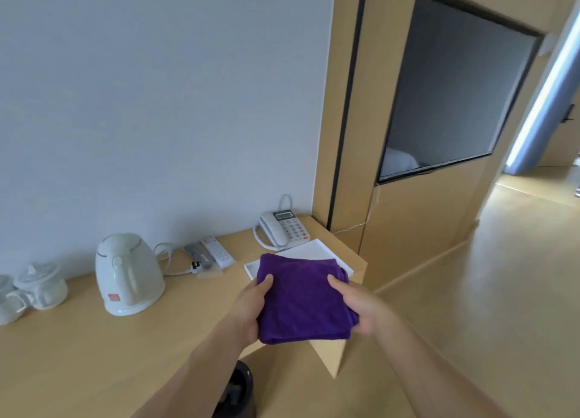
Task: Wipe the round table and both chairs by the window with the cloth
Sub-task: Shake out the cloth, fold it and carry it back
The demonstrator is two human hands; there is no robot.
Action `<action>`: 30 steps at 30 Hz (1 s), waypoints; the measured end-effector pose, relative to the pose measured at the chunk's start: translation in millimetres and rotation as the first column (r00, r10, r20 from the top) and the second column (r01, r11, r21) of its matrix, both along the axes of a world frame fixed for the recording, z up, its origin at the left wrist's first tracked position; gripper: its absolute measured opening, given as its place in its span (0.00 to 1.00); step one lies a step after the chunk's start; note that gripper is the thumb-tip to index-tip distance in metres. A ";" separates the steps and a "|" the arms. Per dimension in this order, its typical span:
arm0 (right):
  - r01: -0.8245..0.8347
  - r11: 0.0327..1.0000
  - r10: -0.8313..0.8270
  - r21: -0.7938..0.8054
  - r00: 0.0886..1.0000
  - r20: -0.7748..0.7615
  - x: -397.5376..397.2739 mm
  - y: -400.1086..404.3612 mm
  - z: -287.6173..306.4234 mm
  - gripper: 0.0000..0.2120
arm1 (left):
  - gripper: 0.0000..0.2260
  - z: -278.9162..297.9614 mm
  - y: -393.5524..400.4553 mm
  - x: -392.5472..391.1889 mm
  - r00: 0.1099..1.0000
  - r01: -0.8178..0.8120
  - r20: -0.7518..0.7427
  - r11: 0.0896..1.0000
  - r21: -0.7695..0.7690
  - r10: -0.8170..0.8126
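Folded cloth (303, 295) gripped between both hands (306, 311).

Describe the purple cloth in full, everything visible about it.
The purple cloth is a deep violet, soft, fuzzy fabric like microfibre, folded into a thick, roughly square pad with layered edges showing along its near and right sides. It is held up nearly flat above the end of the wooden counter, partly covering the white tray behind it. The left hand grips its left edge and the right hand its right edge, thumbs on top. It looks clean and dry.
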State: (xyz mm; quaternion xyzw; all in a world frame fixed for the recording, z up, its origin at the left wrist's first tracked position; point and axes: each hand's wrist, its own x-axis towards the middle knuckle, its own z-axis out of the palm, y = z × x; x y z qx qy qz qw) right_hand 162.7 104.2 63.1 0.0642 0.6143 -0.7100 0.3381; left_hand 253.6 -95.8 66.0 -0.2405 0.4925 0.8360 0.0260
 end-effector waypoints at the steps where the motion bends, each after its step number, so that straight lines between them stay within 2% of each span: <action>1: -0.023 1.000 0.023 0.008 1.000 0.006 -18.9 -3.7 -2.3 0.17 | 0.05 -1.7 -0.9 -11.6 0.999 -0.032 0.016 0.999 0.005 0.032; 6: -0.144 0.982 0.142 0.122 0.989 0.028 -94.6 -21.3 -33.3 0.16 | 0.06 -29.7 -3.4 -64.5 0.988 -0.141 0.065 0.989 0.042 0.138; 10: -0.202 0.952 0.190 0.232 0.979 0.070 -154.2 -25.4 -61.7 0.17 | 0.08 -62.6 -2.5 -111.9 0.981 -0.164 0.119 0.981 0.099 0.152; 13: -0.224 0.942 0.209 0.251 0.974 0.085 -198.7 -26.2 -76.8 0.15 | 0.10 -88.8 -1.9 -153.1 0.981 -0.172 0.115 0.972 0.160 0.154; 16: -0.235 0.930 0.207 0.283 0.970 0.124 -242.4 -25.8 -86.3 0.14 | 0.10 -105.4 4.6 -193.6 0.970 -0.208 0.171 0.958 0.197 0.176; 18: -0.280 0.917 0.258 0.285 0.960 0.113 -266.6 -29.5 -91.4 0.13 | 0.10 -113.4 5.9 -215.7 0.973 -0.206 0.146 0.957 0.206 0.178; 23: -0.398 0.879 0.371 0.262 0.917 0.146 -309.1 -51.8 -101.1 0.09 | 0.11 -125.1 -5.9 -250.5 0.949 -0.287 0.192 0.936 0.202 0.250; 26: -0.465 0.845 0.438 0.263 0.885 0.156 -326.9 -62.8 -117.1 0.10 | 0.11 -133.9 -18.6 -262.5 0.920 -0.322 0.261 0.943 0.080 0.292; 28: -0.469 0.809 0.453 0.354 0.882 0.132 -332.3 -66.2 -126.7 0.12 | 0.12 -137.5 -19.5 -268.0 0.878 -0.319 0.349 0.944 -0.084 0.328; 30: -0.449 0.799 0.442 0.400 0.890 0.115 -333.7 -67.5 -135.4 0.14 | 0.14 -138.6 -17.9 -269.1 0.850 -0.245 0.403 0.932 -0.267 0.339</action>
